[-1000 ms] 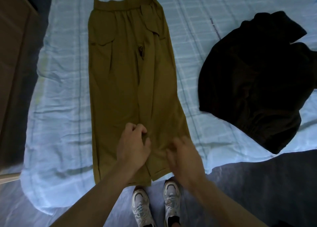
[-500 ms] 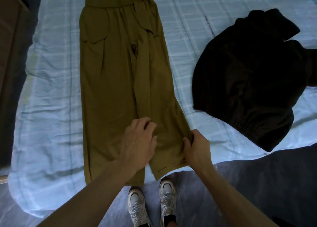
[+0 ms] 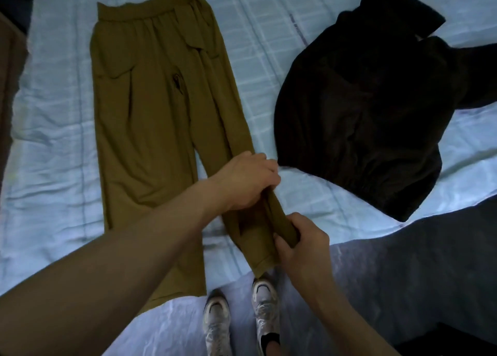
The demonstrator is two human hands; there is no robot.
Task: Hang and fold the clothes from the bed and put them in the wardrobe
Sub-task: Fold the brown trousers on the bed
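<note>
Both garments: olive trousers (image 3: 150, 108) and black garment (image 3: 363, 108) lie on the bed (image 3: 53, 145), neither folded nor hung. I'd call it early, with nearly everything left.
Nearest grip: right hand (image 3: 302, 244) curls round the bunched right leg just above its hem, at the near edge.
Next grip: left hand (image 3: 248, 180) clutches the same leg's outer edge a little farther up, forearm crossing the left leg.
Step, by my reading: a lengthwise fold, right leg onto left, not yet made.
Lie of the olive trousers: left of centre, hems near, elastic waistband far.
Look: thin, limp cloth. Left leg flat, right leg gathered into a ridge between the hands, pocket flaps below the waistband.
Far right: black garment, a loose heap just beside the left hand, untouched.
Wardrobe: can't make it out. A brown panel (image 3: 10, 92) shows far left.
</note>
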